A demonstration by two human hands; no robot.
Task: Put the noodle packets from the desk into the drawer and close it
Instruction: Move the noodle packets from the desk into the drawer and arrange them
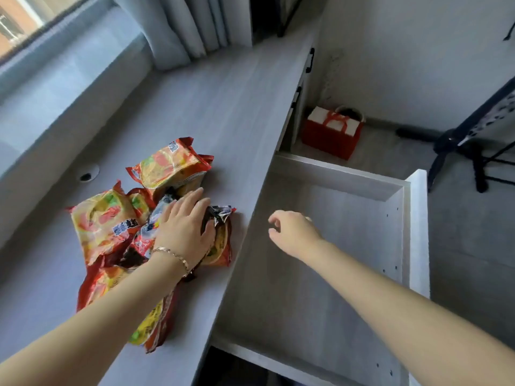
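Note:
Several red and yellow noodle packets point(108, 224) lie in a loose heap on the pale grey desk point(223, 107), with one more packet point(167, 165) at the far side of the heap. My left hand point(184, 227), a bracelet on its wrist, rests on a dark packet point(220, 215) at the heap's right edge, thumb wrapped around its side. The drawer point(348, 246) stands pulled out to the right of the desk, nothing visible inside. My right hand point(292, 232) hovers over the drawer's left part, fingers loosely curled and holding nothing.
A red and white gift bag point(331, 132) stands on the floor beyond the drawer. A black stand point(471, 151) occupies the floor at the right. Curtains point(189, 26) hang at the desk's far end, beside a window sill. A cable hole point(87, 174) sits left of the packets.

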